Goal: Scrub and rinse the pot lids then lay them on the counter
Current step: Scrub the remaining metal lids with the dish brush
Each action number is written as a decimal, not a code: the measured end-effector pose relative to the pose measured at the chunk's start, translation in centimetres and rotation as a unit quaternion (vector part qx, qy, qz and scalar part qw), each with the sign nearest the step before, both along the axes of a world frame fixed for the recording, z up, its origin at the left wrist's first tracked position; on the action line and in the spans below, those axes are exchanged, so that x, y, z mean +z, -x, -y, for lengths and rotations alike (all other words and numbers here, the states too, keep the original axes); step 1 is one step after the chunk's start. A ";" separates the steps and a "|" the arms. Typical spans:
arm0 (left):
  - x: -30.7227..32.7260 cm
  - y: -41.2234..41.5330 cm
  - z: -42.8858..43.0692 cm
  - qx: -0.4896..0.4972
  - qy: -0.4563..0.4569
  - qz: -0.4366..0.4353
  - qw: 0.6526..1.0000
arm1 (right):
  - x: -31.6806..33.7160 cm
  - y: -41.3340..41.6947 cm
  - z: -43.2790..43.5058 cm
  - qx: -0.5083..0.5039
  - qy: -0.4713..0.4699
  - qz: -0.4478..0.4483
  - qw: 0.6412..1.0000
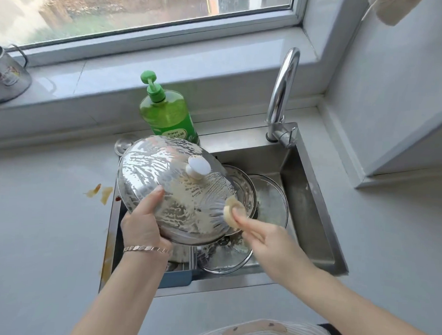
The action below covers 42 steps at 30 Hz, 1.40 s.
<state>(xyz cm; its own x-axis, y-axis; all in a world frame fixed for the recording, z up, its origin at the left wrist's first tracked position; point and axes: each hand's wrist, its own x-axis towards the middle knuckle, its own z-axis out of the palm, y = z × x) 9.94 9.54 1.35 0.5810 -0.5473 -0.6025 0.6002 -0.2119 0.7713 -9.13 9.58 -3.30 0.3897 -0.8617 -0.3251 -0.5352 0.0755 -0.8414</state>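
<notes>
Stainless domed lid (168, 180) in left hand (142, 227), pale sponge (232, 211) in right hand (270, 241).

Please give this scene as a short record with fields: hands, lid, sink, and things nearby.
left hand: grips rim of domed steel pot lid with white knob, tilted above the steel sink
right hand: holds pale round scrubbing pad against lid
lid state: soap-streaked, not yet rinsed
chrome tap: no water visible
in sink: other lids lying below
behind sink: green pump soap bottle
</notes>
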 end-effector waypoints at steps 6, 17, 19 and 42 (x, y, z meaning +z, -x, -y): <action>-0.3 -0.2 0.5 0.042 0.024 -0.010 0.999 | 1.4 -0.8 -2.2 0.042 0.012 0.044 0.998; 0.7 -1.0 0.1 -0.052 0.032 0.006 0.998 | 1.4 0.7 0.4 -0.005 -0.029 0.052 0.998; 0.9 -1.3 -0.3 -0.085 0.035 0.017 0.996 | 0.6 1.7 2.6 -0.068 -0.041 0.027 0.997; 1.7 -2.1 -2.2 -0.292 0.051 0.082 0.952 | 1.6 2.2 4.6 -0.013 -0.025 0.025 0.999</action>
<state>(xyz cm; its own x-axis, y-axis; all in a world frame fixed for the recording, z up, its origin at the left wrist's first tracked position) 12.04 11.70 3.00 0.2414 -0.8567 -0.4559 0.2732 -0.3908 0.8790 -11.30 4.93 -1.72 0.3840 -0.8548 -0.3492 -0.4899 0.1320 -0.8617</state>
